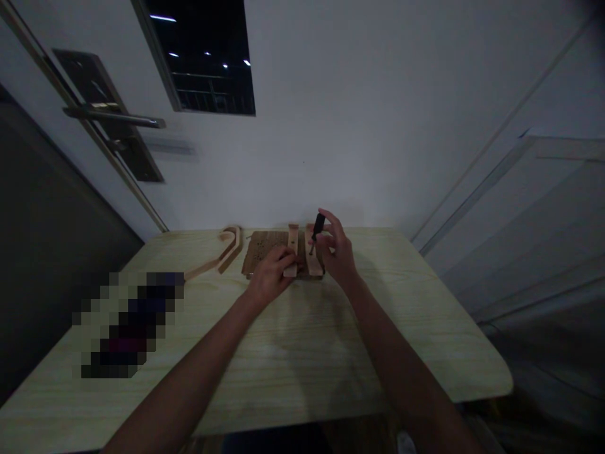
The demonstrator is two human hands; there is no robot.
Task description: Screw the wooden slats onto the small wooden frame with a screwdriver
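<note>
A brown board (258, 249) with dark specks lies near the table's far edge. Two pale wooden strips with raised ends rest across it, a left strip (293, 234) and a right strip (312, 265). My left hand (271, 275) has its fingers curled against the near part of the left strip, gripping it. A short screwdriver with a black handle (319, 222) is pinched in my right hand (339, 250). It tilts, with its shaft pointing down at the right strip. Whether its tip sits in a screw is too small to tell.
Curved wooden pieces (230, 252) lie left of the board, beside a pixelated dark object (137, 315). The pale table (307, 353) meets a white door (331, 145) at the back. A metal door handle (118, 118) juts out at upper left.
</note>
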